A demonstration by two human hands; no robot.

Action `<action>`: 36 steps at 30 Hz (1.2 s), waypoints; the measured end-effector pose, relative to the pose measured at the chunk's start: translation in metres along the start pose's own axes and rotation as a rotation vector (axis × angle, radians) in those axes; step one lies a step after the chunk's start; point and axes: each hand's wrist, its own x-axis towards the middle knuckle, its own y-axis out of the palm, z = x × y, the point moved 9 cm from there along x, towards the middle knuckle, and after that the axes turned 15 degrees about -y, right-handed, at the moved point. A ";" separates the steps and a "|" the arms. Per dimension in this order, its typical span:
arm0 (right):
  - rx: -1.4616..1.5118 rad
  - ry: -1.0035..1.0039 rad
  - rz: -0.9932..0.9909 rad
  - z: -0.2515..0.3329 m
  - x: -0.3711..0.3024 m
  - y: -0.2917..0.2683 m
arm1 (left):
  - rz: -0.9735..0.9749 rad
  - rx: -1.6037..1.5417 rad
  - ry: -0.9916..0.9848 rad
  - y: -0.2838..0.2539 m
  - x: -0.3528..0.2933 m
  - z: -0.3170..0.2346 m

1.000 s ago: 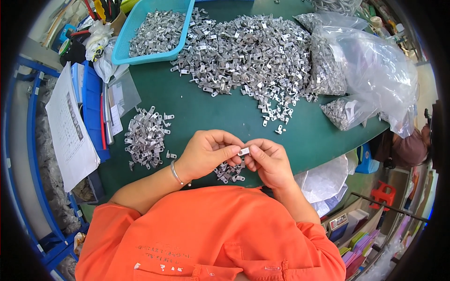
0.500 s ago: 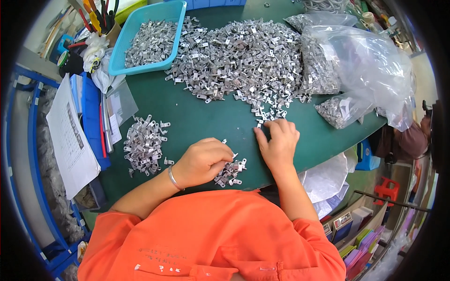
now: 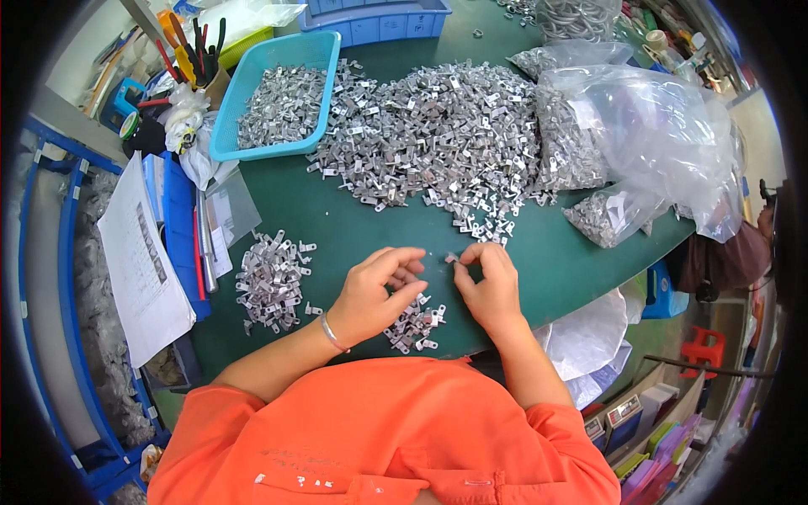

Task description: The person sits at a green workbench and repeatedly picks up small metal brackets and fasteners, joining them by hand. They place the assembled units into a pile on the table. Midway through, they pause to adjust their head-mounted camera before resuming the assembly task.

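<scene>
Fingers (image 3: 486, 251) of right hand (image 3: 494, 291) pinch metal piece (image 3: 451, 257) at tips.

Bench before me: green top (image 3: 286, 198), its right edge slanting, bowed by the lens. To my left, blue metal shelving (image 3: 66, 261), crumpled clear plastic (image 3: 99, 278) beside its post. Upper left, a pale upright surface (image 3: 71, 101); wall or cabinet, I cannot tell. On my right, red stool (image 3: 703, 349) on greyish-green floor (image 3: 667, 338). Light bright, fairly even.
</scene>
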 end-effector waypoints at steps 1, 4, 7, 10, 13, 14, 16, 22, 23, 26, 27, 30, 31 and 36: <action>0.107 -0.022 -0.049 0.007 0.001 -0.001 | 0.005 -0.039 -0.041 0.002 0.003 0.004; 0.261 -0.229 -0.071 0.042 0.011 -0.006 | 0.076 -0.089 -0.098 0.005 0.005 0.010; 0.402 -0.107 -0.087 0.040 0.008 -0.005 | 0.104 -0.096 -0.067 0.004 0.000 0.010; 0.779 0.331 -0.123 0.010 -0.017 0.015 | 0.113 -0.261 -0.063 0.003 -0.001 0.010; 0.998 0.589 -0.065 0.007 -0.034 0.028 | 0.147 -0.323 -0.099 0.006 -0.003 0.019; 1.046 0.624 -0.062 0.011 -0.035 0.031 | 0.151 -0.355 -0.104 0.007 -0.003 0.021; 0.933 0.473 -0.035 0.015 -0.028 0.024 | 0.151 -0.251 -0.016 0.007 -0.005 0.009; 0.471 -0.123 0.064 0.048 -0.018 0.007 | 0.115 0.330 0.422 0.014 -0.018 -0.019; 0.309 -0.140 0.057 0.042 -0.019 -0.002 | 0.154 0.385 0.448 0.019 -0.019 -0.014; -0.166 -0.025 -0.014 0.006 -0.017 -0.028 | 0.187 0.483 0.449 0.021 -0.021 -0.012; -0.219 0.015 0.049 -0.007 -0.018 -0.029 | 0.198 0.487 0.447 0.022 -0.020 -0.012; -0.020 0.133 0.026 -0.021 -0.022 -0.027 | 0.197 0.484 0.427 0.021 -0.018 -0.015; 0.106 0.170 -0.015 -0.021 -0.024 -0.025 | 0.177 0.473 0.414 0.019 -0.017 -0.018; 1.446 0.831 -0.129 -0.008 -0.056 0.039 | 0.137 0.075 0.055 0.014 -0.007 -0.007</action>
